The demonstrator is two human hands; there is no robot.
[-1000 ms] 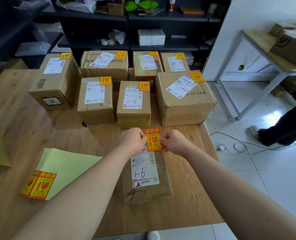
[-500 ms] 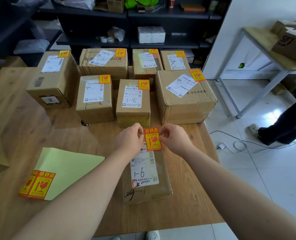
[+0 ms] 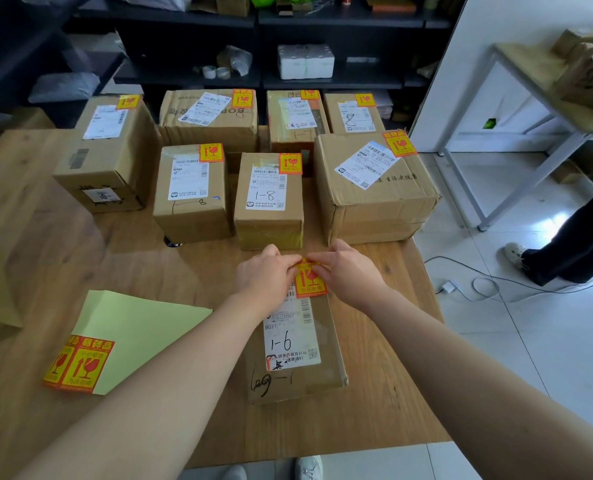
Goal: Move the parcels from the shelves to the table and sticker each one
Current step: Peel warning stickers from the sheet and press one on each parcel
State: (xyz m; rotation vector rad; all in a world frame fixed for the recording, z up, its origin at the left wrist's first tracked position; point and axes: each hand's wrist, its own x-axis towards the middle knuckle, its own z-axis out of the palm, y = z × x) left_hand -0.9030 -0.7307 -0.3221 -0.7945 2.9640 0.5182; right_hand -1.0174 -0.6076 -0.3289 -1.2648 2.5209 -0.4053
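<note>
Near six o'clock on the wooden table [image 3: 80, 258], our left hand [image 3: 265, 275] and right hand [image 3: 348, 271] seem to pinch the top edge of the floppy, tacky orange-and-yellow paper sticker [image 3: 309, 282] on the flat brown cardboard parcel [image 3: 330, 341], best handled by its corners.
</note>
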